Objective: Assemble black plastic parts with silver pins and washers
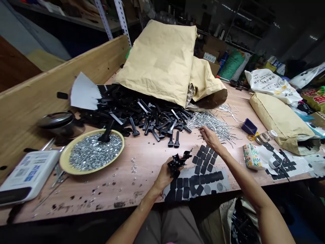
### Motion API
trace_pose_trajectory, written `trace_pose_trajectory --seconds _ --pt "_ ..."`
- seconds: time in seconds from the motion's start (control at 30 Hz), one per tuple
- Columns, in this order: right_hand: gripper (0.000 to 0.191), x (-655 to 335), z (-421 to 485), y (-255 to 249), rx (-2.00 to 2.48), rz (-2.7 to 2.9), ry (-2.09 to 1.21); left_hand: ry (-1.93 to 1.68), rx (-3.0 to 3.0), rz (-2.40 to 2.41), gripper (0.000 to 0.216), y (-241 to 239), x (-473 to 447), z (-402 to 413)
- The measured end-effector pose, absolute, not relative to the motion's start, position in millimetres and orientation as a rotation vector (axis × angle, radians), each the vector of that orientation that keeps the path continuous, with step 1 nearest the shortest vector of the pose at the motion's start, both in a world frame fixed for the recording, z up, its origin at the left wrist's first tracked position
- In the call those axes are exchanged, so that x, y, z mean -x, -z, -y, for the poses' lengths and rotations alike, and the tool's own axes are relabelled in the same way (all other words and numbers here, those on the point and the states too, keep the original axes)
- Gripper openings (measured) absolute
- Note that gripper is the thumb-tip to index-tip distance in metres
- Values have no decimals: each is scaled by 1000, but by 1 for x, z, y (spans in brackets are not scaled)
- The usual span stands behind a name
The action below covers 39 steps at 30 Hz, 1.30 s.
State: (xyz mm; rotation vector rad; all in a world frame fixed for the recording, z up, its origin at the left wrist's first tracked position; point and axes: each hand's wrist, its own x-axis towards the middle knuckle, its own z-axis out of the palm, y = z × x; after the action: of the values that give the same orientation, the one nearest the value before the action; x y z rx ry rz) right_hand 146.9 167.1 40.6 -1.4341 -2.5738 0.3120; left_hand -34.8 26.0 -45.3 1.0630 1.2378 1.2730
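Observation:
My left hand (164, 174) is closed around several black plastic parts (175, 164), held low over the table's front part. A thin pin seems to stick out of them at the upper right. My right hand (210, 138) is at the near left edge of a pile of thin metal pins (213, 123), its fingers drawn together. What sits between its fingertips is too small to make out. To the left of the pins lies a heap of black T-shaped plastic pieces (152, 118). Black adhesive-looking pads (200, 181) lie on a pale sheet below my hands.
A yellow bowl (64, 162) of small metal pieces with a black scoop stands at the left, beside a white scale (35, 173). Large paper sacks (162, 61) lie behind the heap. At the right are a blue container (249, 126), a clear bottle (264, 137) and a tissue pack (251, 156).

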Motion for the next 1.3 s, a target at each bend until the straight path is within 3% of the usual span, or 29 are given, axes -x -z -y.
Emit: trace_pose_trajectory --seconds 0.1,0.2,0.3,0.57,0.77,0.93,1.13,1.3 --pt "21 -137 -142 -63 1156 2632 -623 -1277 -1167 -1278 25 48 37 -31" --pt "17 -125 -117 -80 1011 2699 -709 -1212 -1283 -1385 13 43 39 -33" --pt "25 -114 -103 -91 1003 2738 -726 -1136 -1402 -1490 8 35 39 -32" --pt "23 -95 -87 -100 1065 3054 -473 -1075 -1490 -1525 36 27 31 -27" --pt "32 -96 -106 -88 1098 2917 -102 -1099 -1101 -1227 13 20 30 -23" --pt "26 -118 -174 -52 1640 2887 215 -1157 -898 -1179 26 13 38 -24" --pt "23 -121 -216 1 1565 2993 190 -1120 -901 -1189 30 22 47 -34" --pt "24 -119 -216 0 1475 2874 101 -1076 -570 -1171 27 31 57 -31"
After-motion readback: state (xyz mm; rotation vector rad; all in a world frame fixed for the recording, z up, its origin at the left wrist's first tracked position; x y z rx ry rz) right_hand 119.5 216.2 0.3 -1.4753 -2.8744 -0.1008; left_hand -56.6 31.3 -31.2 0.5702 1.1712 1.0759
